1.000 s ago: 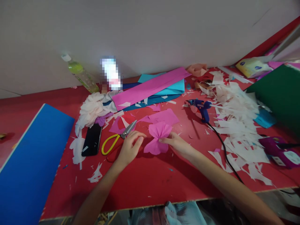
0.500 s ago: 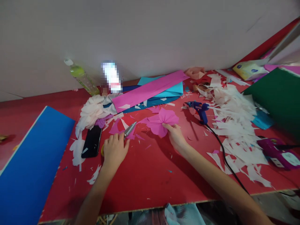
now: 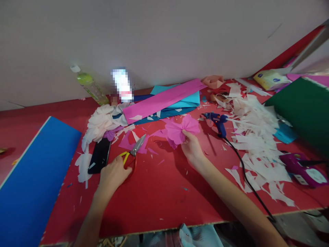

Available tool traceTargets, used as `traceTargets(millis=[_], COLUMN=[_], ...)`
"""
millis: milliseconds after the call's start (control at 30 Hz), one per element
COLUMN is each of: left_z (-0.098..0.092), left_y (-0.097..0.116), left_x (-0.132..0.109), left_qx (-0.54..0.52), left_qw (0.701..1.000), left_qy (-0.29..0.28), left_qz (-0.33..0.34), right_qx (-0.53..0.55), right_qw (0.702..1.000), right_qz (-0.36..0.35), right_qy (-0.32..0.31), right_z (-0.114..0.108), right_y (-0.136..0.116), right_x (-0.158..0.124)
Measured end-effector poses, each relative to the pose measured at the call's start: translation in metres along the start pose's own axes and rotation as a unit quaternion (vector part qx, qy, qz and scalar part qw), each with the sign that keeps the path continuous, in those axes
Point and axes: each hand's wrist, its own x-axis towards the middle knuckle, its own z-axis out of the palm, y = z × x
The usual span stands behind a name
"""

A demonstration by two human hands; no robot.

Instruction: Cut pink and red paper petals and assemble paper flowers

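My right hand point(image 3: 192, 149) pinches a pink paper flower point(image 3: 177, 132) near its centre, holding it just above the table. Its petals are spread out, and the tips of my fingers are partly hidden behind it. Scissors point(image 3: 135, 149) with yellow and red handles lie on the red table, blades partly apart and pointing away to the right. Over the near end of their handles is my left hand point(image 3: 113, 173), its thumb apart from the fingers; it covers part of a handle loop. Pink paper scraps point(image 3: 125, 142) lie around the blades.
A black phone point(image 3: 99, 156) lies left of my left hand, near a blue board point(image 3: 43, 178). The glue gun point(image 3: 218, 123) stands to the right, its cord point(image 3: 243, 161) running to the front edge. White scraps point(image 3: 259, 137), folded coloured paper point(image 3: 164, 101) and a bottle point(image 3: 92, 87) lie around.
My left hand has moved left and toward me, uncovering the scissors' handles; the scissors have shifted slightly left. My right hand has moved the flower slightly to the right and tilted it up.
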Motion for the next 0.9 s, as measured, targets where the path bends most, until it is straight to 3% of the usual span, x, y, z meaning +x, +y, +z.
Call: traceTargets(millis=[100,233,433,633,900], left_z=[0.002,0.006,-0.01,-0.021,-0.023], left_y=[0.003,0.008,0.039,0.07,0.083], left_x=[0.003,0.004,0.005,0.008,0.009], left_qx=[-0.038,-0.146,-0.211,-0.224,-0.241], left_qw=[0.999,0.982,0.958,0.951,0.944], left_qy=[0.024,0.088,0.095,0.12,0.122], left_qz=[-0.003,0.082,0.17,0.175,0.19], right_qx=[0.012,0.031,0.03,0.012,0.005], right_qw=[1.0,0.998,0.999,0.999,0.998], right_qz=[0.021,0.044,0.041,0.038,0.034], right_qy=[0.008,0.008,-0.001,-0.037,-0.045], right_z=[0.005,0.017,0.035,0.043,0.041], right_y=[-0.002,-0.006,-0.014,-0.016,-0.011], right_x=[-0.002,-0.007,-0.019,-0.028,-0.026])
